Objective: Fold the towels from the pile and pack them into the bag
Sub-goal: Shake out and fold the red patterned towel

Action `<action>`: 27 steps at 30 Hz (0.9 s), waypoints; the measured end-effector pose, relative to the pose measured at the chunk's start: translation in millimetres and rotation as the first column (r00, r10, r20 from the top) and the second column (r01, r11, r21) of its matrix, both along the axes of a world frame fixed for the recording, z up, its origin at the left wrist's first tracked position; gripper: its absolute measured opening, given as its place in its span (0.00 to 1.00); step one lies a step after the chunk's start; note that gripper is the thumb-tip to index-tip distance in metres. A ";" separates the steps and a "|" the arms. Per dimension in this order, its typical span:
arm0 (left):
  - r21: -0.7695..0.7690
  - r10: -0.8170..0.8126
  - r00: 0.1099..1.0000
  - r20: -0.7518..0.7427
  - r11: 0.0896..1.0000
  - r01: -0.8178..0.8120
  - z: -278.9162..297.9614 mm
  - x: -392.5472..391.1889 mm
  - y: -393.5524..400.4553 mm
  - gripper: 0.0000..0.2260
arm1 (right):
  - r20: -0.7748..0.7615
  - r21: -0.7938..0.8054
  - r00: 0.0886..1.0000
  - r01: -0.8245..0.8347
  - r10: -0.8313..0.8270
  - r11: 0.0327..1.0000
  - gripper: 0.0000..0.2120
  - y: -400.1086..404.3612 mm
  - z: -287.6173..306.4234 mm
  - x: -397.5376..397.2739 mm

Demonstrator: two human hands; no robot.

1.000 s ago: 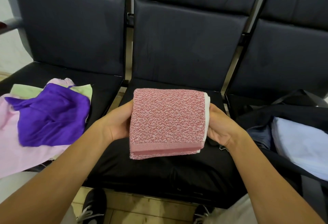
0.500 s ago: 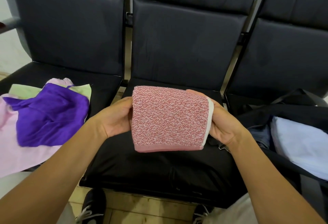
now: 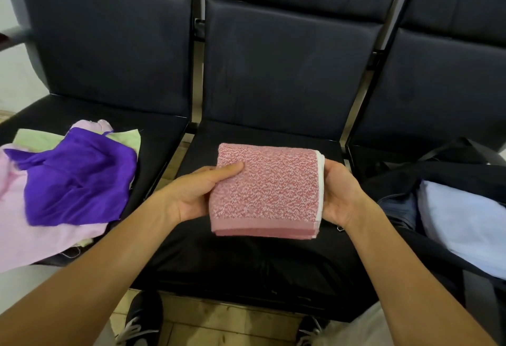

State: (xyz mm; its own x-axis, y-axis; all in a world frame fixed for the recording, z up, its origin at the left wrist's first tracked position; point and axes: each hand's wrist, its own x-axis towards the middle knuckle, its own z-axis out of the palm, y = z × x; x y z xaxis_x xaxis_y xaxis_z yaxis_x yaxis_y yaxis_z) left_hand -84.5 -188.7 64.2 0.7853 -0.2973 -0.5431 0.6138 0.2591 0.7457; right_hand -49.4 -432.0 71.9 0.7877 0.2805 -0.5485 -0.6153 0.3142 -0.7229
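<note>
While the left hand (image 3: 191,195) pinches one side, thumb flat on top, and the right hand (image 3: 338,195) cups the white-edged fold opposite, a folded pink terry towel (image 3: 264,189) sits squarely between them, nubbly, rectangular and several layers thick. Left of the left hand lies a loose pile (image 3: 54,181): one glossy purple cloth, with pale pink and light green pieces. Right of the right hand, an open black bag (image 3: 438,170) holds one smooth light-blue folded towel (image 3: 465,222).
</note>
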 end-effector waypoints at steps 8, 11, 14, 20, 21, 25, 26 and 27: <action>-0.214 0.133 0.990 -0.039 0.967 -0.138 -0.9 1.3 -0.2 0.17 | 0.100 -0.160 0.978 -0.168 0.185 0.973 0.21 1.7 9.2 -5.1; -0.235 0.028 1.000 -0.009 0.971 -0.030 -1.7 1.0 1.4 0.17 | 0.214 -0.219 0.966 -0.098 0.146 0.971 0.14 0.7 3.4 -2.4; -0.143 -0.025 0.997 0.073 0.989 0.035 -3.8 3.2 1.8 0.20 | 0.366 -0.345 0.905 -0.086 0.219 0.935 0.15 -0.4 -2.5 -1.7; 0.066 -0.067 0.968 0.242 0.996 0.053 -5.5 9.9 -8.3 0.27 | 0.547 -0.507 0.793 0.057 0.269 0.860 0.18 -2.5 -14.7 -1.0; 0.086 -0.082 0.962 0.260 0.994 0.061 -5.0 11.5 -10.4 0.28 | 0.565 -0.511 0.781 0.078 0.266 0.856 0.18 -4.7 -14.9 0.1; 0.123 -0.197 0.932 0.304 0.978 0.167 -1.1 17.1 -21.7 0.32 | 0.600 -0.510 0.773 0.173 0.204 0.843 0.17 -16.6 -11.0 0.8; 0.127 -0.214 0.925 0.313 0.975 0.182 -1.6 18.6 -25.0 0.33 | 0.595 -0.513 0.782 0.191 0.186 0.836 0.16 -20.2 -10.1 0.2; 0.128 -0.225 0.918 0.325 0.973 0.193 -1.3 20.8 -30.1 0.34 | 0.583 -0.516 0.796 0.207 0.163 0.831 0.16 -25.8 -8.4 -0.4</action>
